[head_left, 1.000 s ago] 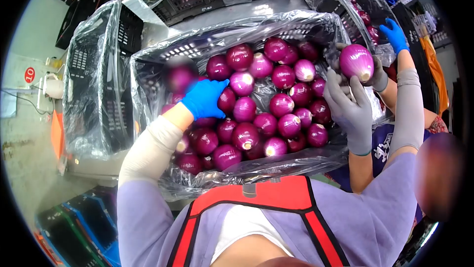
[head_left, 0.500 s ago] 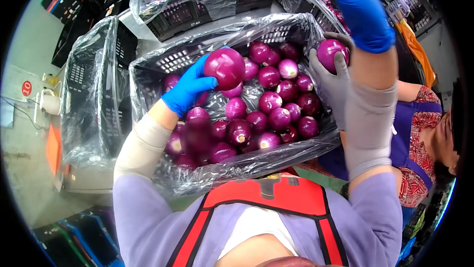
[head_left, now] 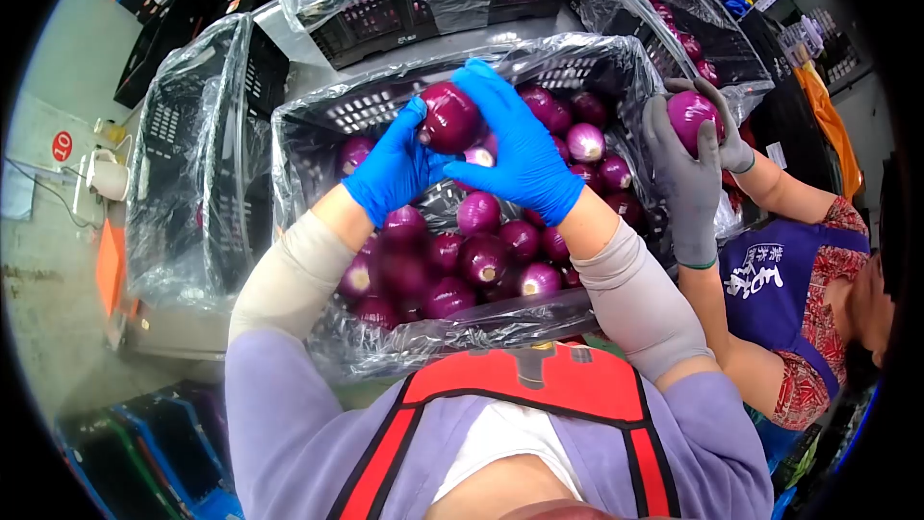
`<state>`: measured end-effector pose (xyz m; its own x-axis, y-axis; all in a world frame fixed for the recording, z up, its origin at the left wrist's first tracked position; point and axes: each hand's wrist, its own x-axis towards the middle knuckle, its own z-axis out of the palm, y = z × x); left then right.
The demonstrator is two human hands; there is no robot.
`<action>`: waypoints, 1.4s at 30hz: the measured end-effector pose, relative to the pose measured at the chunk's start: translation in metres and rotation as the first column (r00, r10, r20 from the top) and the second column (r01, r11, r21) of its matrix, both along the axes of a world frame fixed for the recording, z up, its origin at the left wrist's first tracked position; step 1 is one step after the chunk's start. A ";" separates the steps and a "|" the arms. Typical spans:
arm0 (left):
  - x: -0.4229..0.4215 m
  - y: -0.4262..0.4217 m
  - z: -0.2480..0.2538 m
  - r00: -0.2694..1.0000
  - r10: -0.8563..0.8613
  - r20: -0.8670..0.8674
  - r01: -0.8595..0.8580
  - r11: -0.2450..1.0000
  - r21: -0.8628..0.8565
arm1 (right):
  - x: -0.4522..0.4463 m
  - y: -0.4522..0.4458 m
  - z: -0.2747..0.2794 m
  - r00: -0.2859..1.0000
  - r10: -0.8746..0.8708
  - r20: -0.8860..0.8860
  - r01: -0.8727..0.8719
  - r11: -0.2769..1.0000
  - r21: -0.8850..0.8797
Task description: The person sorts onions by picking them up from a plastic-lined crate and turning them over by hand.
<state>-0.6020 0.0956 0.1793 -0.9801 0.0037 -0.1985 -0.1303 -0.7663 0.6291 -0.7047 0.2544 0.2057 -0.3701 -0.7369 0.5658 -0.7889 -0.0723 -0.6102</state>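
In the head view, my left hand [head_left: 395,166], in a blue glove, grips a glossy red onion [head_left: 450,118] above a black crate [head_left: 351,114] lined with clear plastic. My right hand [head_left: 525,150], also blue-gloved, is beside the onion's right side. Its fingers and thumb are spread, and whether they touch the onion is hard to tell. Below both hands lie several peeled red onions [head_left: 478,213] in the crate, some partly hidden by my hands and forearms.
To the right, a co-worker's grey-gloved hands [head_left: 685,198] hold another onion [head_left: 692,122]. A second lined crate [head_left: 433,8] with onions stands behind, and a third lined crate [head_left: 173,183] is at the left. More onions [head_left: 688,45] lie in a crate at the back right.
My right hand has come down from the upper right to beside the onion in my left hand. The co-worker's hands and onion appear farther right, and the view has shifted slightly.
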 end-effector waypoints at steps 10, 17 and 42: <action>0.005 -0.010 0.008 0.984 -0.043 0.175 0.090 0.957 -0.275 | -0.006 -0.004 -0.009 0.992 -0.020 0.124 0.032 0.995 -0.099; 0.011 -0.008 0.018 0.993 -0.076 0.091 0.105 0.926 -0.362 | 0.000 -0.004 -0.014 0.892 0.096 0.442 0.007 0.974 -0.225; 0.019 0.007 0.035 0.803 -0.107 -0.587 -0.476 0.478 -0.738 | 0.022 0.012 0.006 0.853 0.237 0.465 -0.123 0.958 -0.261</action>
